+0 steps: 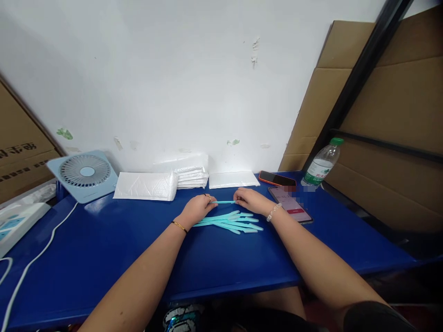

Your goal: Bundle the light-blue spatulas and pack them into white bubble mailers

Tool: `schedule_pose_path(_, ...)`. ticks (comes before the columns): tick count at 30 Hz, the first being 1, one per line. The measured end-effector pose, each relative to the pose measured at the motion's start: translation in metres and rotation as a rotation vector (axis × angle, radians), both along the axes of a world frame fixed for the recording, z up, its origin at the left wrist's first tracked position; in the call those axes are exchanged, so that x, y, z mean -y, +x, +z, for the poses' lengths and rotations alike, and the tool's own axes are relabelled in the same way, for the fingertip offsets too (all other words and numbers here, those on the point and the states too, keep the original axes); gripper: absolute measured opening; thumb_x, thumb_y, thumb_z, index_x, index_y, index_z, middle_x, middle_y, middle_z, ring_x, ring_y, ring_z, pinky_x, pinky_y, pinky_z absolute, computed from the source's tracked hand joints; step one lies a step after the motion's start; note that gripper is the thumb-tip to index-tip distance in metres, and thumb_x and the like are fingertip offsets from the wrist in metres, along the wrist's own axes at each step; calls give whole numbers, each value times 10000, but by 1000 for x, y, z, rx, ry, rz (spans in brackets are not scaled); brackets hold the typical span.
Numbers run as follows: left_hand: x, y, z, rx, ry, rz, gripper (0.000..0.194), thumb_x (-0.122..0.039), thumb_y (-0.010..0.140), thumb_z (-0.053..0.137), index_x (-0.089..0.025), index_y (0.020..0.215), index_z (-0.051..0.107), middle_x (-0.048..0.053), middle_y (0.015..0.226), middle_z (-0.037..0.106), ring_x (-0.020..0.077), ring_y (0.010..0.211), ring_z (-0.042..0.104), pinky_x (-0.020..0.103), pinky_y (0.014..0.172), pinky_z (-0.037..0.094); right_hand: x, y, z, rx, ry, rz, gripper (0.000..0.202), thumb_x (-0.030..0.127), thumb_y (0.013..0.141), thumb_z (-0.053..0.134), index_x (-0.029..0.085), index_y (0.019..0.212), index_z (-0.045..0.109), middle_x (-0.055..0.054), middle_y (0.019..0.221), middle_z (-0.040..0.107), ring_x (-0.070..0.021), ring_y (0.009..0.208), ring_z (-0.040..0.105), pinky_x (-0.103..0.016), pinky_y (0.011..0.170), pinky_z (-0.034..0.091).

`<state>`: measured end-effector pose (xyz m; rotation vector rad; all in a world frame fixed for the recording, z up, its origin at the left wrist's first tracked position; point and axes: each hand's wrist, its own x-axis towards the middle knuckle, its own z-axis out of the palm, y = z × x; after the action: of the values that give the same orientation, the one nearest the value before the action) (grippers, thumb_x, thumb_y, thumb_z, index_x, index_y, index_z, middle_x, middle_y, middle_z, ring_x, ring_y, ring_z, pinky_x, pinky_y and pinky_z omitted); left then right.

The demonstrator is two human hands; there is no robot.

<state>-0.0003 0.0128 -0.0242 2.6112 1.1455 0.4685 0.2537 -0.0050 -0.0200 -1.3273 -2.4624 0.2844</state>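
Note:
A thin turquoise stick (223, 202) stretches level between my two hands, just above the blue table. My left hand (199, 209) pinches its left end; a ring and a bracelet show on that side. At the other end, the fingers of my right hand (249, 200) are closed on the stick. Directly below lies a fanned bunch of similar turquoise sticks (231, 221), flat with slightly shaped, paler tips pointing right. My left hand and wrist cover the bunch's left ends. What exactly the sticks are, I cannot tell.
White padded mailers (145, 186) and a flat white packet (234, 179) lie along the wall. A blue fan (86, 173) and white power strip (20, 228) stand left on the blue table (228, 267). Right are two phones (277, 179) (292, 206) and a bottle (320, 167).

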Motion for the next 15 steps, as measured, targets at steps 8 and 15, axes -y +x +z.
schedule_pose_path(8, -13, -16, -3, 72, 25, 88, 370, -409, 876, 443, -241, 1142, 638, 55, 1070, 646, 224, 991, 580, 329, 857, 459, 2, 19, 8, -113, 17, -89, 106, 239, 826, 576, 166, 880, 631, -52, 883, 594, -141, 741, 540, -254, 695, 418)
schedule_pose_path(15, -17, -14, -11, 103, -3, 18, 300, -314, 864, 467, -232, 1066, 673, 48, 1065, 644, 204, 980, 562, 334, 897, 449, 16, -2, 16, -129, -219, 135, 190, 315, 783, 634, 173, 908, 653, -47, 922, 583, -133, 745, 541, -244, 662, 437)
